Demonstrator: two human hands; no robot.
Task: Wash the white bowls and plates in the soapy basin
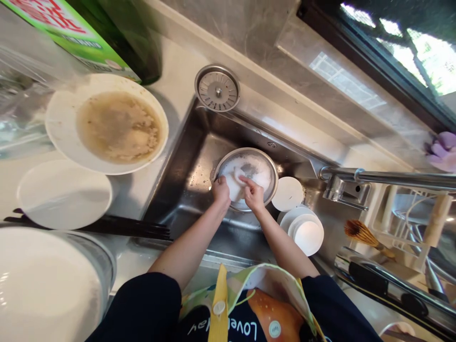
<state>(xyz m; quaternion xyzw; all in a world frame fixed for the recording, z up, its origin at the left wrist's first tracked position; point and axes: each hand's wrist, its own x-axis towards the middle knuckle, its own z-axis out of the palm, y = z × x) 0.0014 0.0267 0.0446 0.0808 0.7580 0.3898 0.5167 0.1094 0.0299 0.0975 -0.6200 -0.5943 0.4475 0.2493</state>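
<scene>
A round metal basin [273, 173] full of white suds and cloudy water stands in the steel sink. Over it, a white dish [234, 189] lies partly in the foam between my hands. My left hand [221, 192] is closed on the dish's left side, thumb on top. On its right side my right hand [253, 194] grips with curled fingers, the index finger reaching along the dish. Suds hide the lower part of the dish and what else is in the water. Just right of the basin sit a small white plate [288, 194] and a stack of white bowls [308, 236].
The sink [194, 178] has a drain strainer [217, 88] on its back rim. On the left counter are a bowl of murky broth [121, 126], a white plate [64, 194], dark chopsticks [135, 227] and stacked dishes [46, 289]. A faucet [335, 187] and brush [361, 232] are right.
</scene>
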